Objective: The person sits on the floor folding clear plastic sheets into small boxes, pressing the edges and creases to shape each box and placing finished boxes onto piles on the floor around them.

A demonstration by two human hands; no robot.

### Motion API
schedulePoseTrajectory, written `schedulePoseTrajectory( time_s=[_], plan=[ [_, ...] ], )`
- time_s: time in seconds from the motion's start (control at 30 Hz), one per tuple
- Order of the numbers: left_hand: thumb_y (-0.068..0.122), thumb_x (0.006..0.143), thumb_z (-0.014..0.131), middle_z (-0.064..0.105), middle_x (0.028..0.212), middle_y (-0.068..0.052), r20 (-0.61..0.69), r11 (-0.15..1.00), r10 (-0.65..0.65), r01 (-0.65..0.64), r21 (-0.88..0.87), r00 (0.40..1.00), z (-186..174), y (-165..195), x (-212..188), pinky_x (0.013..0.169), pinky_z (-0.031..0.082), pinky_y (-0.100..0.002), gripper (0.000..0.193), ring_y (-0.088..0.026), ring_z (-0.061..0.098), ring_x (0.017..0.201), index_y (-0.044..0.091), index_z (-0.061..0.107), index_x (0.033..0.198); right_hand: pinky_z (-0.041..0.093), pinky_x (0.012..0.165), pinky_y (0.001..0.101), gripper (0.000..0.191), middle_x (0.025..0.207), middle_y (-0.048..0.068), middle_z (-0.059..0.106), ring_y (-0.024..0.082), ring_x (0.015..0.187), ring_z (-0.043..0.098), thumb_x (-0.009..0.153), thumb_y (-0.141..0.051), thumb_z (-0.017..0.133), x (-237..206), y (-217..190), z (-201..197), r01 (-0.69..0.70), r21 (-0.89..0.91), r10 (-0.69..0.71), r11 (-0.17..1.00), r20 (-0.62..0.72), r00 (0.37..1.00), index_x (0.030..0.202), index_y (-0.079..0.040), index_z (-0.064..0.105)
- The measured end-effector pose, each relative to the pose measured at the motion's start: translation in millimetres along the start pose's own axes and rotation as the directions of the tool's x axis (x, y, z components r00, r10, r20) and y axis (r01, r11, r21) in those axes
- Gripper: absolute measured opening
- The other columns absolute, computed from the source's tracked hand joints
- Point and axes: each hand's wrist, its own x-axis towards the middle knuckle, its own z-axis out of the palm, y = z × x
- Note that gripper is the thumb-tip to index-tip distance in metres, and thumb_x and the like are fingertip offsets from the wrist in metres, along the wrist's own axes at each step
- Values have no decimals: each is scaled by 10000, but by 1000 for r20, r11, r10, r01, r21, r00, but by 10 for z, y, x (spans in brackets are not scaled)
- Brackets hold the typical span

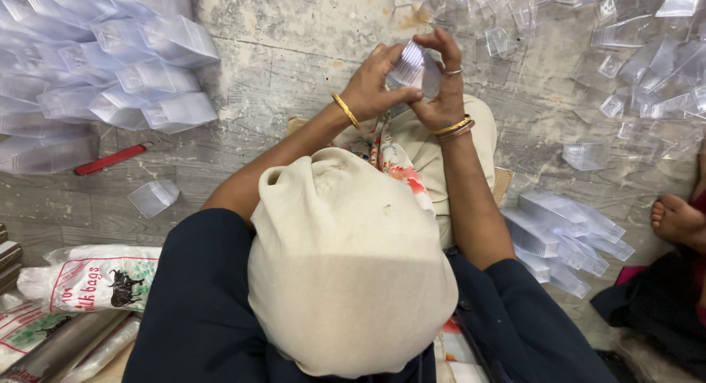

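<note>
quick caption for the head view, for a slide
Seated on a worn floor, a person's left hand and right hand hold a clear plastic box, with stacks of boxes alongside.

Bare floor (294, 52) is lying open between the stacked boxes (110, 59) and loose boxes (625, 52); a red cutter (112, 159) is lying nearby.

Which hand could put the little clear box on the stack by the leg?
Probably the right hand. Both hands hold the clear box, but the stack lies on that arm's side; the left hand would have to cross over.
</note>
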Motion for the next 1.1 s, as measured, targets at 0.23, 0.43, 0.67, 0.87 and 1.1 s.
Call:
schedulePoseTrajectory(
  time_s=[0.23, 0.43, 0.67, 0.87, 1.1],
  plan=[
    [115, 787, 778, 634, 1093, -124, -141, 940, 104, -51, 338, 984, -152, -242, -109, 1022, 386, -487, 363, -340, 577, 1119, 66, 633, 1115, 334, 1278, 396, 1019, 1636, 56, 343, 223, 1549, 343, 816, -114, 798, -13, 33, -23, 47, 41, -44, 998, -72, 996, 1655, -214, 230],
    [11, 855, 690, 628, 1100, -54, -74, 512, 121, 2, 859, 990, -1022, -747, -370, 1171, 210, -599, 310, -251, 598, 1147, 115, 634, 1142, 422, 1231, 408, 856, 1584, 77, 458, 218, 1498, 422, 844, -87, 796, -75, 172, -108, 0, 246, 97, 969, -383, 919, 1587, -159, 376],
    [70, 935, 737, 614, 1207, -122, -222, 676, 250, -5, 737, 943, -1276, -653, -498, 1162, 287, -541, 385, -302, 585, 1190, 60, 571, 1282, 467, 1147, 386, 522, 1400, 66, 552, 217, 1333, 551, 909, 103, 697, -170, 321, -374, 15, 23, 5, 1000, -695, 719, 1380, -88, 577],
    [-32, 1022, 752, 552, 1338, -202, -187, 857, 299, -177, 484, 936, -1070, -343, -73, 1060, 448, -467, 491, -383, 544, 1204, 51, 513, 1443, 353, 1197, 443, 604, 1360, -8, 588, 215, 1329, 538, 730, -125, 866, -488, 530, -1728, -753, -383, -224, 535, -924, 311, 1262, -185, 586],
    [54, 935, 813, 402, 1437, -239, 95, 816, 262, -273, 509, 960, -787, -275, 557, 1132, 409, -553, 674, -434, 435, 1337, 68, 430, 1490, 268, 1098, 633, 1029, 1593, 108, 227, 439, 1441, 219, 632, -508, 890, -835, 486, -2441, -892, 439, 206, 105, -887, -412, 1482, -334, 337]
  ],
)
